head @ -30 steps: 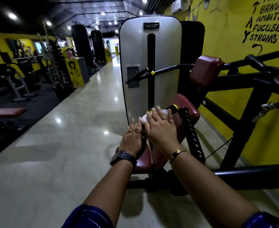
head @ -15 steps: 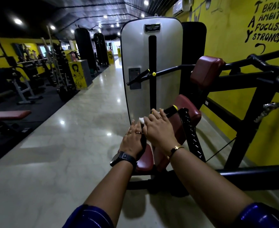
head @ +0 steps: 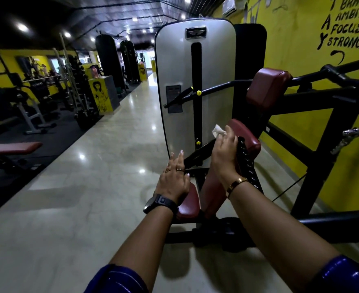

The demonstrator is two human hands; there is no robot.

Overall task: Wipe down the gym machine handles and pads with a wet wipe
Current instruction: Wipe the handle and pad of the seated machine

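My right hand (head: 224, 153) pinches a white wet wipe (head: 218, 130) and is lifted just left of the black ribbed handle (head: 245, 163) and the dark red back pad (head: 245, 136) of the gym machine. My left hand (head: 174, 180) hovers with relaxed, spread fingers above the near end of the red seat pad (head: 188, 205), its heel near the pad's edge; it holds nothing. A second red pad (head: 267, 87) sits higher up on the black arm.
The silver weight-stack cover (head: 195, 85) stands right behind the machine. Black frame bars (head: 330, 144) cross on the right before the yellow wall (head: 297, 49). A polished floor aisle (head: 89, 176) runs on the left, with a red bench (head: 11, 148) and racks beyond.
My right hand has lifted off the bar with the wipe and moved up and right. My left hand has let go of the bar and spread its fingers.
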